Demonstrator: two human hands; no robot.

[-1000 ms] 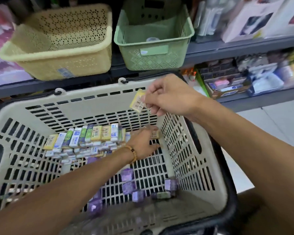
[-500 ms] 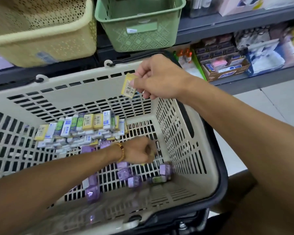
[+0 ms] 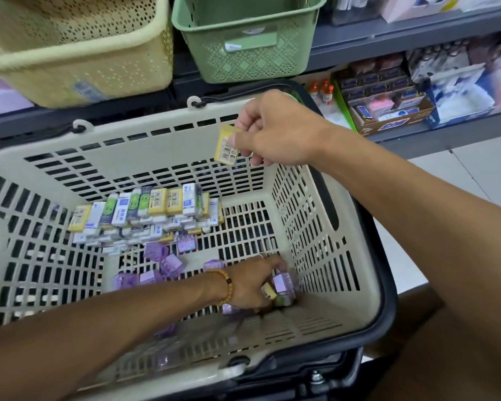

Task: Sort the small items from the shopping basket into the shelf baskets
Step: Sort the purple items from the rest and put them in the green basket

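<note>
Above the far wall of the beige slotted plastic shopping basket (image 3: pixel 122 140), the right hand (image 3: pixel 275 131) pinches a small yellow rectangular packet with a barcode label (image 3: pixel 226 146) between thumb and fingertips; the packet hangs tilted, clear of the basket wall. Down at the basket floor, near the right-hand wall, the left hand (image 3: pixel 252 282), with a beaded wooden bracelet (image 3: pixel 227 285) on its wrist, is curled around a small translucent purple cube-shaped item (image 3: pixel 284 280) and a small yellow-ended piece just beside it; whether either is lifted off the floor cannot be determined.

A stacked row of small yellow, white and green boxed items (image 3: pixel 145 215) stands against the far wall inside the basket. Loose purple items (image 3: pixel 168 259) lie scattered on the floor between that stack and the left hand.

On the grey metal shelf (image 3: pixel 388 44) behind the shopping basket sit two shelf baskets side by side: a pale yellow perforated plastic basket (image 3: pixel 84 53) to the left and a light green plastic basket with lattice sides (image 3: pixel 243 41) to the right.
</note>
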